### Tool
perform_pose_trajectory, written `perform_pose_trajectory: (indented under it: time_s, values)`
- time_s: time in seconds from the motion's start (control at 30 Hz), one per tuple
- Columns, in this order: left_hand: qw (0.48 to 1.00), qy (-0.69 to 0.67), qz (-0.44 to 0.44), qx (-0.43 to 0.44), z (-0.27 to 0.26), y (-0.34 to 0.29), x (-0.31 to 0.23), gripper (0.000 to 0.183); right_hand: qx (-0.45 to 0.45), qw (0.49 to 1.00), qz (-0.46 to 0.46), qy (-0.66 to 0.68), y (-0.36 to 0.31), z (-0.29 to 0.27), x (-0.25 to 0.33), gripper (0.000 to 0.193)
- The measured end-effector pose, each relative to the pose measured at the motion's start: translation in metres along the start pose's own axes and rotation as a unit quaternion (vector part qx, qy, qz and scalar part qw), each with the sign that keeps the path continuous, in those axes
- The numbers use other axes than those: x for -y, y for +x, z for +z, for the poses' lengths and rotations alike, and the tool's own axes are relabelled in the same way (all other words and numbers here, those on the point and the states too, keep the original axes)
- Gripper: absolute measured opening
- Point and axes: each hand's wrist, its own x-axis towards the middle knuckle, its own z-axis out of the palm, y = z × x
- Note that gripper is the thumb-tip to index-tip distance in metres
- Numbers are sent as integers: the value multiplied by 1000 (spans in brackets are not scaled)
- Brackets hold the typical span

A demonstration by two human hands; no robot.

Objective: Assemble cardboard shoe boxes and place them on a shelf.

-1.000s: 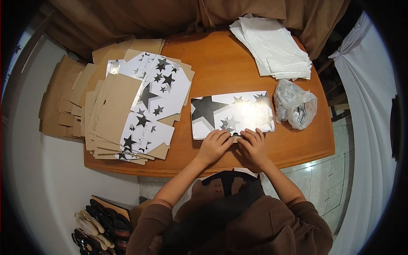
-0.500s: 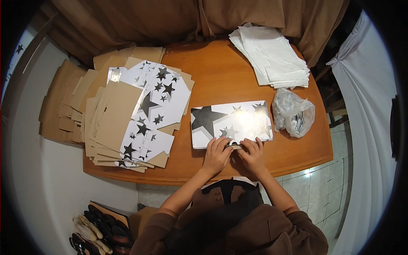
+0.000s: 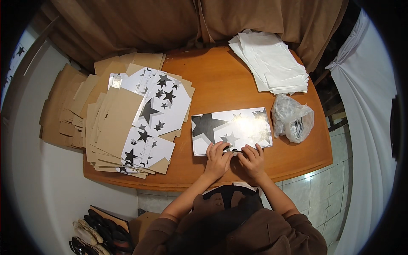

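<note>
A closed cardboard box (image 3: 242,123), white with black and grey stars, lies flat on the wooden table in front of me. My left hand (image 3: 219,162) grips its near edge, fingers bent over the top and thumb at the front flap. Just to its right, my right hand (image 3: 252,161) holds the same edge in a like way. Between the two thumbs shows a small strip of the flap with a dark notch. My fingers partly cover the front side of the box.
Stacked flat cardboard box blanks (image 3: 117,123), some star-printed, cover the table's left side. White paper sheets (image 3: 272,63) lie at the far right. A clear plastic bag (image 3: 293,119) with dark-striped contents sits right of the box. Several shoes (image 3: 102,233) are at the lower left, below the table.
The whole scene sits slightly lower in the picture. Both hands stay at the box's near edge, and the flap strip between the thumbs looks pressed closer to the box.
</note>
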Motion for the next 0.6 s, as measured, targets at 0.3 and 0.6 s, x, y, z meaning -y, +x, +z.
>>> perform_pose_trajectory:
  time_s: [0.3,0.6]
  values:
    - [997,-73,24,-14,-7,1,7,19,13,1000,9,-19,-4,7,-1,20]
    - [996,-26,77,-48,7,-12,18,28,-16,1000,3,-19,-3,9,1,20]
